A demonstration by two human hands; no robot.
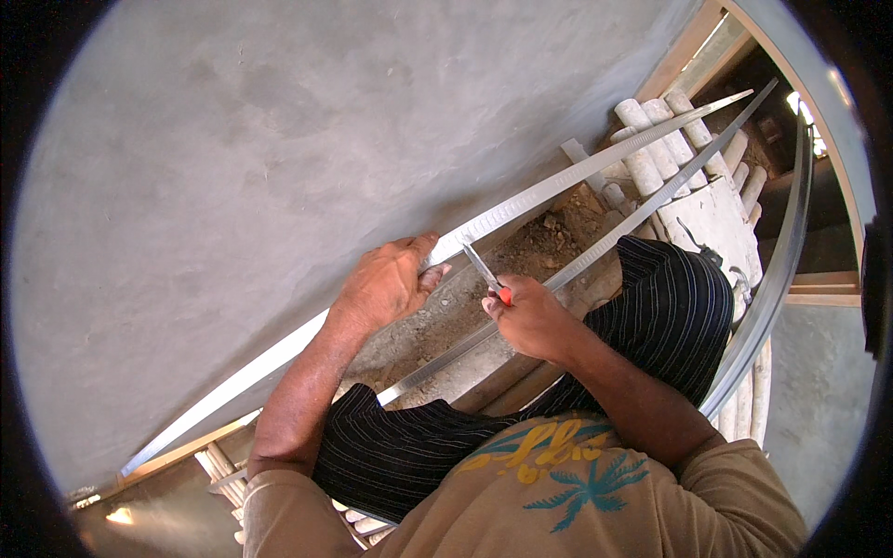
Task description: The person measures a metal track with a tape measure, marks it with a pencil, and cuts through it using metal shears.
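Observation:
A long, pale metal strip (516,200) with ridged markings runs diagonally along the grey wall. My left hand (386,279) grips it near its middle, thumb below and fingers over the top. Just right of those fingers, a slim steel tool with a red handle (504,296) meets the strip at its tip. My right hand (530,321) is closed around that tool, below the strip. A second metal strip (651,205) lies parallel beneath, partly hidden behind my right hand and my dark striped clothing (670,316).
Rough white poles (642,163) and a pale board (707,223) are at upper right, with more curved strips (786,260) beside them. Rubble (567,223) lies below the wall (214,186). A dark wood-framed opening (828,232) is at far right. More poles (223,479) show at lower left.

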